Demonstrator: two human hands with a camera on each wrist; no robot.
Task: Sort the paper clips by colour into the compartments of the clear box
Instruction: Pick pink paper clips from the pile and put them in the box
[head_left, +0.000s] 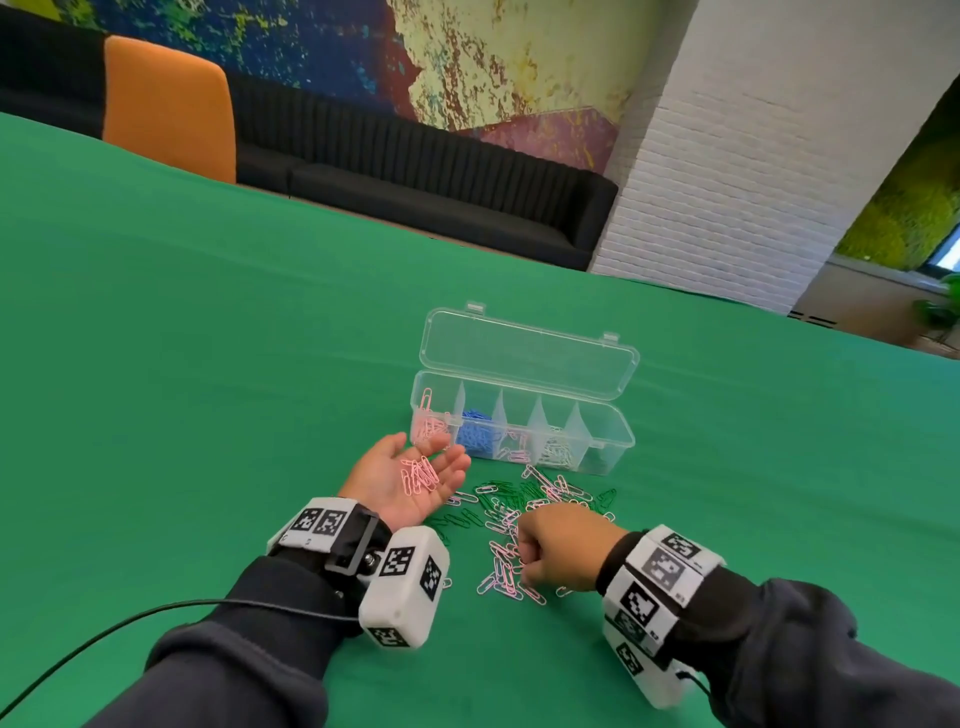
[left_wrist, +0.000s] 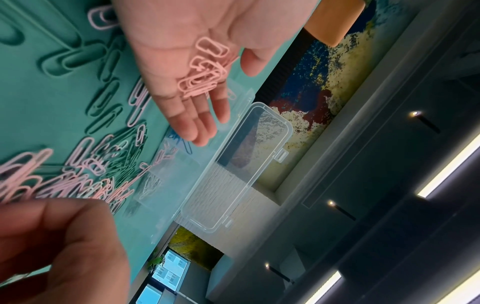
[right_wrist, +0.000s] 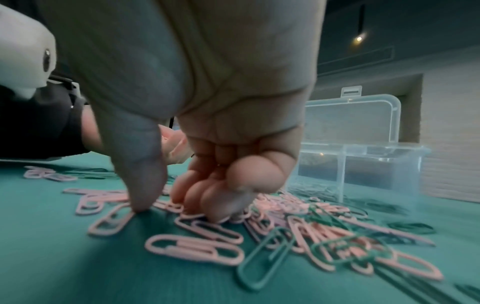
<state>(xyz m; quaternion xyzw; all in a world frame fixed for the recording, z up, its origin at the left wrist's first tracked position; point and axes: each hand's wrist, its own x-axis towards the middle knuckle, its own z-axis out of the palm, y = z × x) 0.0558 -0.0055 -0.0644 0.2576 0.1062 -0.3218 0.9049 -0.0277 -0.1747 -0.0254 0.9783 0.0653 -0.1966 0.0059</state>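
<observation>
Head view worries me: my left hand (head_left: 410, 480), flat and palm-up at centre frame, cups a loose heap of pink wire paper clips (head_left: 418, 474) that could slide off if it tilts. The clear plastic compartment box (head_left: 608, 447) sits just beyond. My right hand (head_left: 558, 551), fingers curled down, picks among scattered pink and green clips (head_left: 519, 499); whether it grips one, I can't tell.

1 clear box (head_left: 618, 439), 5 compartments, just beyond both hands. 2 hands: left hand (head_left: 410, 480) cups roughly 8 pink clips (head_left: 418, 474). Loose pile (head_left: 524, 512) under right hand (head_left: 558, 553): dozens, pink and green, too many to count.
</observation>
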